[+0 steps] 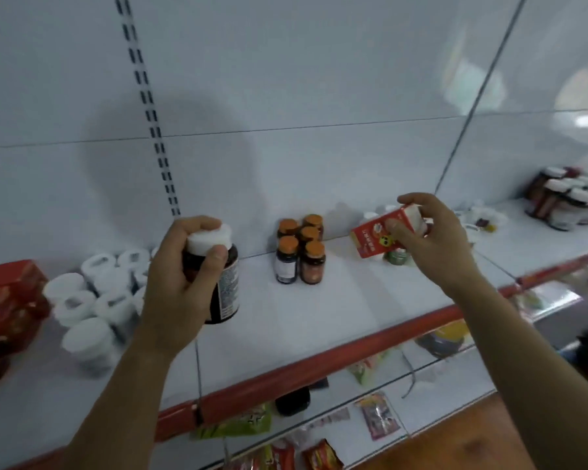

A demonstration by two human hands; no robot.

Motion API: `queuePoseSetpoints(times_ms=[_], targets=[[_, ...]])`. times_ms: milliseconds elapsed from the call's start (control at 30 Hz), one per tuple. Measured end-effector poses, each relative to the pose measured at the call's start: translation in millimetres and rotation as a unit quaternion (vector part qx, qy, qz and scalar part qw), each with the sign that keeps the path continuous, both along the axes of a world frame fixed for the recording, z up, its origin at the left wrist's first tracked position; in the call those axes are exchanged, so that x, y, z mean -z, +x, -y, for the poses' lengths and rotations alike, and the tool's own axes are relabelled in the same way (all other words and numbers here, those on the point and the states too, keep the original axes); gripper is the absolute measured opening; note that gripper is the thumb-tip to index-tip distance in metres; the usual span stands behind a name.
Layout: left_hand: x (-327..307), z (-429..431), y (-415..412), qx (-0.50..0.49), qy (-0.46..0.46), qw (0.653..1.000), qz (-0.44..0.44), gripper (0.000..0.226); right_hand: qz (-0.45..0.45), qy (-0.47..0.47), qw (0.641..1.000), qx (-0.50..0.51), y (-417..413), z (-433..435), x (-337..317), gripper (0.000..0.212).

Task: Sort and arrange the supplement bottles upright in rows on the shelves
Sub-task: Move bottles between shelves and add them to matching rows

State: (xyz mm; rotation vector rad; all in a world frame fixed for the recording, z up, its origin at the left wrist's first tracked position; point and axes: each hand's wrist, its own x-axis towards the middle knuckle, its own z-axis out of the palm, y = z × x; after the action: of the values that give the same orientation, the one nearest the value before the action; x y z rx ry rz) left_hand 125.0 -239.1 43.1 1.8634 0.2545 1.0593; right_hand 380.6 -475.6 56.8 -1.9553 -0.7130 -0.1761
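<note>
Red-edged shelf [336, 310] lies open under dark bottle [227, 283].

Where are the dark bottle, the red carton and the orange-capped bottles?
dark bottle [228, 288]: head view, on its label.
red carton [370, 241]: head view, on its printed front face.
orange-capped bottles [287, 266]: head view, on the front-left bottle's label.

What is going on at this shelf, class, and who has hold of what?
A person is stocking a white shelf with supplements. The left hand grips a dark white-capped bottle, and the right hand holds a small red carton in its fingers. Between the hands, a cluster of orange-capped bottles stands upright. More white-capped bottles sit to the left.
</note>
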Motion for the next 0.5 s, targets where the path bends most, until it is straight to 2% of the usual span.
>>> queuePoseSetpoints(times_ms=[233, 367, 500], targets=[[19.3, 151.9, 169.4, 0.058, -0.014, 0.998, 0.000, 0.024, -0.028, -0.011, 0.996, 0.079, 91.6, 167.2, 20.4, 0.048], [18.0, 222.8, 241.1, 0.087, -0.057, 0.995, 0.002, 0.024, -0.068, 0.012, 0.988, 0.139, 142.5, 250.5, 23.5, 0.042], [18.7, 268.5, 308.3, 0.122, -0.042, 0.991, -0.027, 0.028, -0.095, 0.009, 0.980, 0.174, 205.4, 306.6, 25.8, 0.047]])
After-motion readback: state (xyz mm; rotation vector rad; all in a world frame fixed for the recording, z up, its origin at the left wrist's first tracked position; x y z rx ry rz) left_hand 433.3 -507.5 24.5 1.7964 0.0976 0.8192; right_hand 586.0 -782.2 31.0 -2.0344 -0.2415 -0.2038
